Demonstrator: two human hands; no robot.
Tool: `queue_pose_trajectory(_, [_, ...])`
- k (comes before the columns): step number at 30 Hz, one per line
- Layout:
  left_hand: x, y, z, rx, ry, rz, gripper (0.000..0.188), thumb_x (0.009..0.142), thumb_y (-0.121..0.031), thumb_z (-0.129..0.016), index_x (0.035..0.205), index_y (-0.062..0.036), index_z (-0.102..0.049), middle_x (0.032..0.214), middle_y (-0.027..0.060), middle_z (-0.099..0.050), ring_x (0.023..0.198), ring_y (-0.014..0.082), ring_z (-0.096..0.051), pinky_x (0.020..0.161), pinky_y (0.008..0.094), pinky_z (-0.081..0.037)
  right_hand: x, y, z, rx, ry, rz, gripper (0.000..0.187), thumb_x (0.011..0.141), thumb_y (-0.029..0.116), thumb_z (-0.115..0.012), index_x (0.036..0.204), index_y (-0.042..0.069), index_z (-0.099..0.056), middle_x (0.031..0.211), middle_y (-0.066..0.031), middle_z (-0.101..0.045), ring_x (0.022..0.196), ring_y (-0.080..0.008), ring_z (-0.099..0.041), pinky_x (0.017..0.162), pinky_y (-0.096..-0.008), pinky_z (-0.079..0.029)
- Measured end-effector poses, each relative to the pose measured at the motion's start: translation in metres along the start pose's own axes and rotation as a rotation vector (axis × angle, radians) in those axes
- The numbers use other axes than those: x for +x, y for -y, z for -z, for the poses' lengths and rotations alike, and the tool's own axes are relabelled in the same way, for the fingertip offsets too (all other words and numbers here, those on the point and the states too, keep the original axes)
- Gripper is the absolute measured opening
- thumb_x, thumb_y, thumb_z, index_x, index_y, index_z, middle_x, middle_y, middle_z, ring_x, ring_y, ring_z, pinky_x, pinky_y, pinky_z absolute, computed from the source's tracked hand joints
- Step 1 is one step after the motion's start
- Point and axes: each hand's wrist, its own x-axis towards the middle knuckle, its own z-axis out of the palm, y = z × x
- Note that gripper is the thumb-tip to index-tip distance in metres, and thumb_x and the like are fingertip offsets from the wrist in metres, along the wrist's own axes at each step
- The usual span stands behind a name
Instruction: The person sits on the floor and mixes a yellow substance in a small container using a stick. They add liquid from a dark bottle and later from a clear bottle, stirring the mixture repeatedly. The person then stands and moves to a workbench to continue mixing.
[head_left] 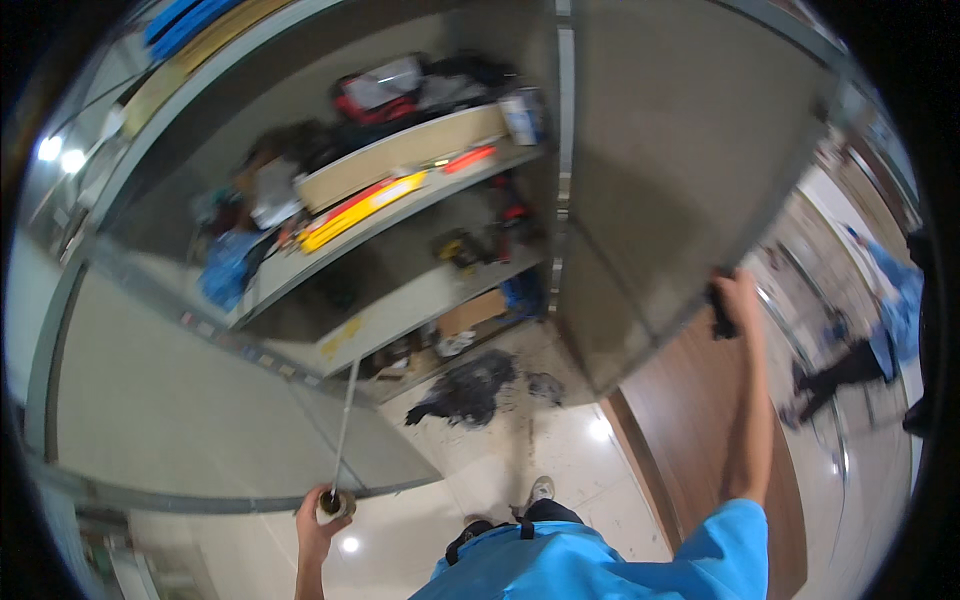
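Low at left, my left hand is closed round a small round thing with a dark middle and a pale rim; its kind is unclear. A long thin pale strip runs from it up toward the lowest shelf's edge. My right arm reaches out to the right, and my right hand is closed on a black object at the outer edge of the right cabinet door. Whether that object is fixed to the door or held loose, I cannot tell. Both cabinet doors stand open, the left door beside my left hand.
Inside the cabinet, the upper shelf bears bags, yellow and red tools and a blue plastic bag. A drill-like tool lies below. Dark stained material covers floor tiles. A brown wooden panel stands at right; another person is beyond.
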Motion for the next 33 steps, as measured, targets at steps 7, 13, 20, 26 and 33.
queue_pose_trajectory(7, [0.064,-0.029,-0.064,-0.259,0.152,-0.082,0.078,0.068,0.005,-0.086,0.140,-0.0021,-0.057,0.133,0.0076,-0.065,0.125,0.0215,-0.062,0.113,0.0374,-0.046,-0.100,0.107,-0.099,-0.377,0.088,0.210,0.038,0.093,0.043,-0.070,0.099,0.006,-0.072,0.086,-0.0213,-0.075,0.085,-0.0404,-0.075,0.077,-0.0529,-0.060])
queue_pose_trajectory(13, [0.110,-0.069,-0.119,-0.203,0.169,-0.344,0.078,0.071,-0.003,-0.088,0.142,-0.0021,-0.057,0.161,0.0166,-0.049,0.141,0.0262,-0.054,0.121,0.0405,-0.039,-0.141,0.161,-0.181,-0.208,0.065,0.383,0.041,0.088,0.040,-0.079,0.094,0.004,-0.061,0.082,-0.0170,-0.073,0.075,-0.0386,-0.074,0.067,-0.0503,-0.059])
queue_pose_trajectory(20, [0.202,-0.087,-0.133,-0.306,0.341,-0.347,0.079,0.069,-0.007,-0.093,0.140,-0.0015,-0.059,0.165,0.0217,-0.044,0.150,0.0303,-0.047,0.126,0.0421,-0.034,-0.127,0.211,-0.250,-0.113,0.202,0.490,0.047,0.095,0.043,-0.076,0.103,0.001,-0.057,0.088,-0.0210,-0.073,0.079,-0.0416,-0.073,0.068,-0.0516,-0.060])
queue_pose_trajectory(26, [0.220,-0.077,-0.125,-0.379,0.405,-0.374,0.085,0.063,-0.001,-0.093,0.140,-0.0025,-0.058,0.156,0.0202,-0.054,0.148,0.0333,-0.050,0.125,0.0462,-0.038,-0.100,0.221,-0.271,0.023,0.518,0.467,0.046,0.097,0.038,-0.072,0.123,0.003,-0.061,0.092,-0.0255,-0.074,0.092,-0.0451,-0.073,0.082,-0.0555,-0.058])
queue_pose_trajectory(33, [0.206,-0.088,-0.137,-0.035,0.259,-0.353,0.083,0.069,0.005,-0.091,0.143,-0.0020,-0.054,0.151,0.0163,-0.059,0.138,0.0271,-0.057,0.119,0.0411,-0.045,-0.081,0.179,-0.288,0.437,0.563,0.144,0.044,0.101,0.033,-0.071,0.130,0.000,-0.070,0.094,-0.0151,-0.079,0.087,-0.0243,-0.076,0.082,-0.0399,-0.059])
